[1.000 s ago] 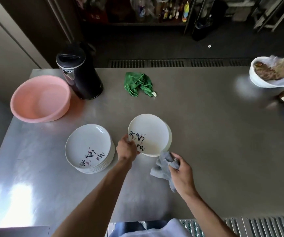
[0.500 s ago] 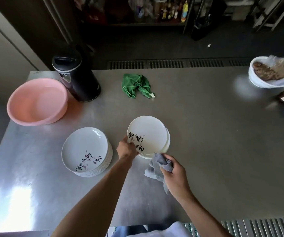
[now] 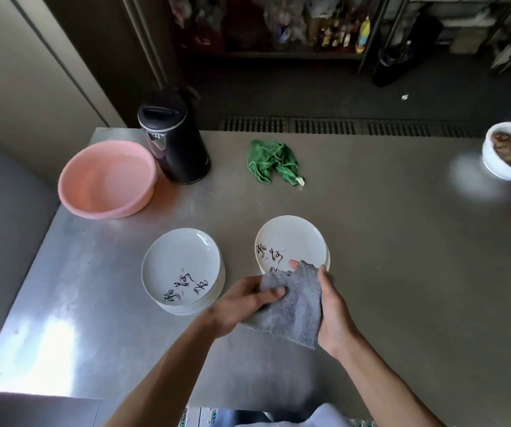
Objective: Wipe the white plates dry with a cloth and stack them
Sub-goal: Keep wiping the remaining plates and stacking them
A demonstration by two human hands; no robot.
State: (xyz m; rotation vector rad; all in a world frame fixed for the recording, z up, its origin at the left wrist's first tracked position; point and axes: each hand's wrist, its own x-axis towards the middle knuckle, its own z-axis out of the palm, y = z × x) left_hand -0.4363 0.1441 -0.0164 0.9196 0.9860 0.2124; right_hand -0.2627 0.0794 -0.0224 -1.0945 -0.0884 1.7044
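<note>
Your left hand (image 3: 243, 303) and right hand (image 3: 335, 306) each pinch a side of the grey cloth (image 3: 294, 306). The plates (image 3: 291, 241) sit mid table (image 3: 402, 288), just beyond the cloth, with the taller stack (image 3: 183, 266) left of them. Keep the cloth flat over your palm and wipe the rim too.

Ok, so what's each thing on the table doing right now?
Grey cloth: spread out, held by both hands.
Left hand: grips the cloth's left side.
Right hand: grips its right side.
Left plate stack: tall, nobody touching.
Right plates: short stack, partly behind cloth.
Pink basin: upright.
Black kettle: upright, lid shut.
Green cloth: crumpled.
White bowl: holds food.
</note>
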